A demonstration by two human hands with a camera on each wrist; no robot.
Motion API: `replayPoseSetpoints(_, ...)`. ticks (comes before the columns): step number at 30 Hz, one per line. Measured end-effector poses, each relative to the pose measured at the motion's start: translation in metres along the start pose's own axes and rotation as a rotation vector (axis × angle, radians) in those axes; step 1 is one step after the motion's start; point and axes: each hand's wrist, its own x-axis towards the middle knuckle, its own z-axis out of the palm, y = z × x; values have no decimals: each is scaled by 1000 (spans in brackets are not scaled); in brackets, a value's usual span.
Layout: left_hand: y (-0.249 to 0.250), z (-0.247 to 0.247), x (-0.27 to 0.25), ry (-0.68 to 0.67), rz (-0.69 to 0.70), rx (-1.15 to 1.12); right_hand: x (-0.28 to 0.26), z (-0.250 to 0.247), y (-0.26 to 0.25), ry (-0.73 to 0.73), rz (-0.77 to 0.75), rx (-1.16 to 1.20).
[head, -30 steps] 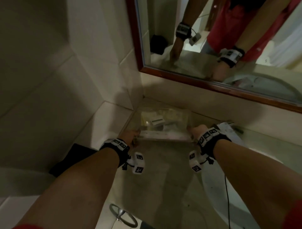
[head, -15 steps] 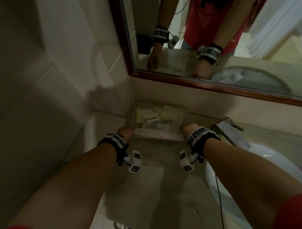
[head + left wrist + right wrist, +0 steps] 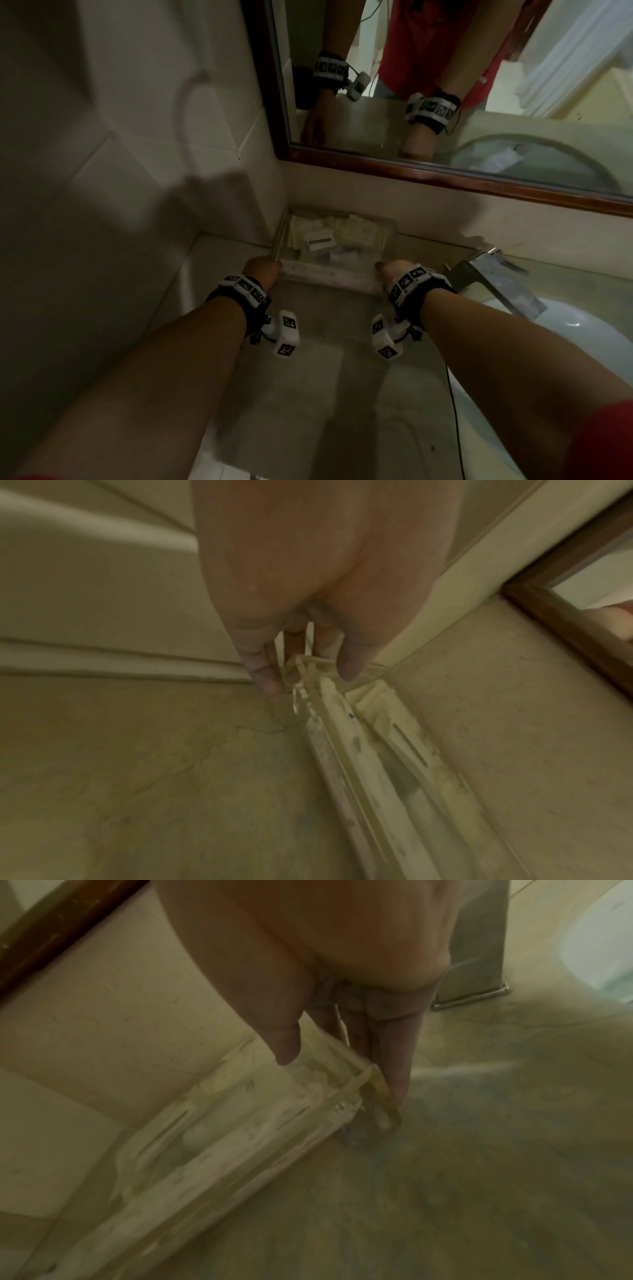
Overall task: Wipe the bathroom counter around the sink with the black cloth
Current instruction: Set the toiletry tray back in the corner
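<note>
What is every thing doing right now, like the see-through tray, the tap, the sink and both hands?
Clear tray: on the counter in the back corner, small packets inside, held at both near corners.
Left hand: pinching the tray's left corner.
Right hand: pinching the tray's right corner.
Tap: no water seen running.
Sink: no water visible.
Counter: bare stone in front of the tray.

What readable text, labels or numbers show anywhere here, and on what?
None can be read.
Packets in the clear tray: print too small and blurred to read.
Wrist bands on the left hand and right hand: black-and-white marker squares only, no letters.
Faucet, mirror frame: no markings visible.
</note>
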Motion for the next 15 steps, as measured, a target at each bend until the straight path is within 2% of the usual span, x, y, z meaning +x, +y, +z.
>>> replayPoseSetpoints(2,2,-2,1,17,11,4,-3,-1,-5,-47,-12,-10)
replayPoseSetpoints(6,4,-1,2,42,-29,-47,-6,-2,-10,-78,-143,-200)
replayPoseSetpoints(10,7,1,7,84,-38,-120,-7,-2,-13,-92,-100,-166)
replayPoseSetpoints(15,10,1,3,116,-24,-126,-10,-2,-13,-64,-138,-267)
